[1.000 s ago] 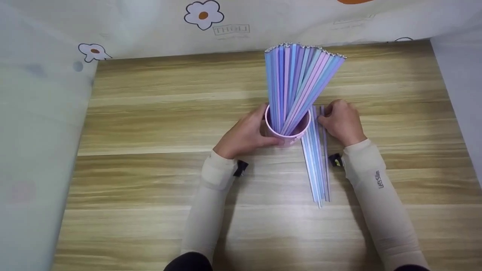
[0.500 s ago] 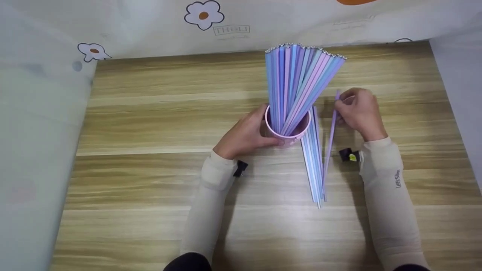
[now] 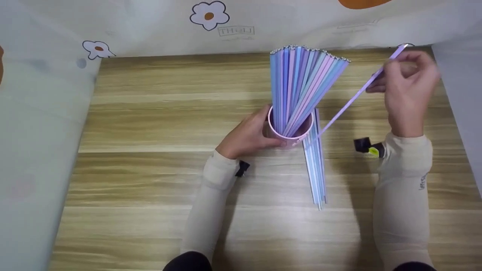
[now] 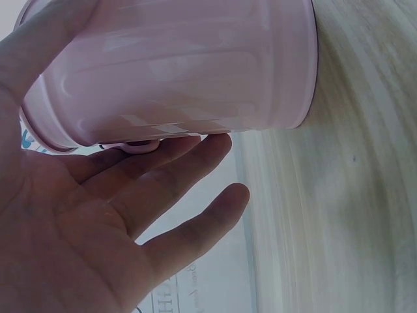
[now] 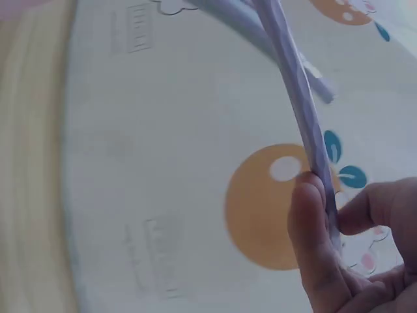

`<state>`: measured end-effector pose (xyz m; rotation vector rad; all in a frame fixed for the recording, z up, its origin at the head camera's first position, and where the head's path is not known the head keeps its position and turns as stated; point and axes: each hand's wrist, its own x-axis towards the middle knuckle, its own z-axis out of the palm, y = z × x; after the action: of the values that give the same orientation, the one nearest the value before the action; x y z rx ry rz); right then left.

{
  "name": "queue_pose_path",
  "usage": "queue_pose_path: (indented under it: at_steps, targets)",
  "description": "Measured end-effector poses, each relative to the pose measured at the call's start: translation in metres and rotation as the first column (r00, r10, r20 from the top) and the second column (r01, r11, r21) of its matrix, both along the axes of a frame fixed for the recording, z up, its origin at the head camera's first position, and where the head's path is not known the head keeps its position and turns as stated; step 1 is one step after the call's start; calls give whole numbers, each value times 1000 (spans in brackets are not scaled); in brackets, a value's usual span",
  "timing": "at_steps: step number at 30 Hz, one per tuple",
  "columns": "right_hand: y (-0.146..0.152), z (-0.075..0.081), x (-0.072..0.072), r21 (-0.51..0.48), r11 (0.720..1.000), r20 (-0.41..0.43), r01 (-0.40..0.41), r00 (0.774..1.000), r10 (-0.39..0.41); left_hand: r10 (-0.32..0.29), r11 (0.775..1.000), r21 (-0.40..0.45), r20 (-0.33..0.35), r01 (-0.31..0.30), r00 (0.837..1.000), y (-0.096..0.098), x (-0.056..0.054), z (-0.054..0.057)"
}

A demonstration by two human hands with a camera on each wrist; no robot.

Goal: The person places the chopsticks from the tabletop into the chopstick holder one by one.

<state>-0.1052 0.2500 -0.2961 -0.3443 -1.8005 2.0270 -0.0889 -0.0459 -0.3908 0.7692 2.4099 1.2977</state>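
Observation:
A pink cup [image 3: 289,143] stands on the table, bristling with pastel pencils [image 3: 297,86] whose upper ends look silvery. My left hand [image 3: 246,135] holds the cup from the left; in the left wrist view my thumb is on one side of it and my fingers [image 4: 189,150] reach the other. Up at the right, my right hand [image 3: 410,88] pinches a slim lavender pencil [image 3: 350,101] near its upper end, between thumb and fingertips in the right wrist view. The pencil slants down to the left, its lower end over several loose pencils [image 3: 314,173] lying beside the cup.
The wooden tabletop [image 3: 158,177] spreads around the cup. A pale cloth with flower prints [image 3: 209,15] hangs along the back edge, and pale surfaces border both sides. A small black device [image 3: 362,145] sits at the right wrist.
My right hand has picked a pencil off the table beside the loose ones, and lifted it up and to the right, tilting it. My left hand stays on the cup.

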Motion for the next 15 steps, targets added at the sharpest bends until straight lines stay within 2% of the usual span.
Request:
queue_pose_path:
  at_steps: [3, 8, 11, 15]
  targets:
    - [-7, 16, -3, -25, 999, -77, 43, 996, -45, 4, 1000, -8, -9, -4, 1000, 0, 0, -1]
    - [-22, 36, -7, 24, 997, -151, 75, 986, -70, 0, 1000, -4, -18, 0, 1000, 0, 0, -1]
    - [-30, 39, -9, 81, 995, -187, 66, 981, -50, -3, 1000, 1, -17, 3, 1000, 0, 1, -1]
    - [-40, 35, -7, 167, 986, -194, 15, 981, 18, -1, 1000, 4, -18, 1, 1000, 0, 0, 0]
